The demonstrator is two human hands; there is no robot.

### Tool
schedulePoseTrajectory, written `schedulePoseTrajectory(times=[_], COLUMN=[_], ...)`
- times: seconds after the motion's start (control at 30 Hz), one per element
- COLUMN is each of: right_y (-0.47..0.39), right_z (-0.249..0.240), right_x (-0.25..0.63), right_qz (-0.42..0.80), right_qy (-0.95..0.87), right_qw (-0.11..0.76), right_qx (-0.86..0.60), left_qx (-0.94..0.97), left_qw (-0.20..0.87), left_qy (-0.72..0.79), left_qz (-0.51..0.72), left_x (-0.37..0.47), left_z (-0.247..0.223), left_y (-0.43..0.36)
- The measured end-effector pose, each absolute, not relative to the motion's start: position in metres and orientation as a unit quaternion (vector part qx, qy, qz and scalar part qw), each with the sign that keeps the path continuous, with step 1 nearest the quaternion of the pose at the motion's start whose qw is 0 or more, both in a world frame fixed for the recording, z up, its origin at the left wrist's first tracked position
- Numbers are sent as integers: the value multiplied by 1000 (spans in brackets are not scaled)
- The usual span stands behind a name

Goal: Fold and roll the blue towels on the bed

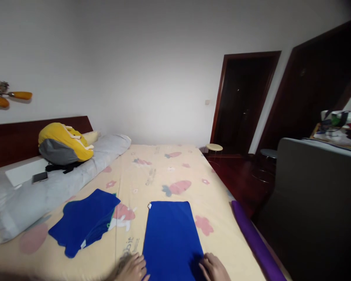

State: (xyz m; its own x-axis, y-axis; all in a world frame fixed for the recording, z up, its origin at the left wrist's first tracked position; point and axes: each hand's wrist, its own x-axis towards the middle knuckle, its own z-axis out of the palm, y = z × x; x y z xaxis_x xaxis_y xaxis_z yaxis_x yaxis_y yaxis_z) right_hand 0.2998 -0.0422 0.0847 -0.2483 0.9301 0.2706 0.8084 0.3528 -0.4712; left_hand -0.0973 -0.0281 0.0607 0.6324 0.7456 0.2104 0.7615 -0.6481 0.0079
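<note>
My left hand point(134, 268) and right hand point(213, 268) lie flat and open on the near edge of the blue towel point(172, 234), one at each corner. It looks folded neatly already on the bed point(169, 171). Further to my left, another blue cloth point(84, 220) lies crumpled, probably still unfolded.
</note>
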Motion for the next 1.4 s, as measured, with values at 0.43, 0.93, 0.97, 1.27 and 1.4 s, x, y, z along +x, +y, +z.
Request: schedulePoseTrajectory(times=[0.43,0.93,0.97,1.27,1.4], right_y=[-5,-37,-35,4,11], right_z=[-1,-11,-5,44,43], right_x=[179,285,280,181,176], right_qz=[65,16,16,106,128], right_qy=[-820,-732,-730,-808,-818], right_qw=[209,245,246,229,204], right_qx=[-528,-636,-637,-533,-522], left_qx=[-754,-764,-763,-792,-782], left_qw=[-35,37,37,36,-25], left_qy=[-632,-625,-625,-576,-596], left_qz=[-172,-157,-160,-200,-180], left_x=[24,-69,-67,18,26], left_z=[1,-20,-17,37,32], left_y=[-7,-26,-24,2,6])
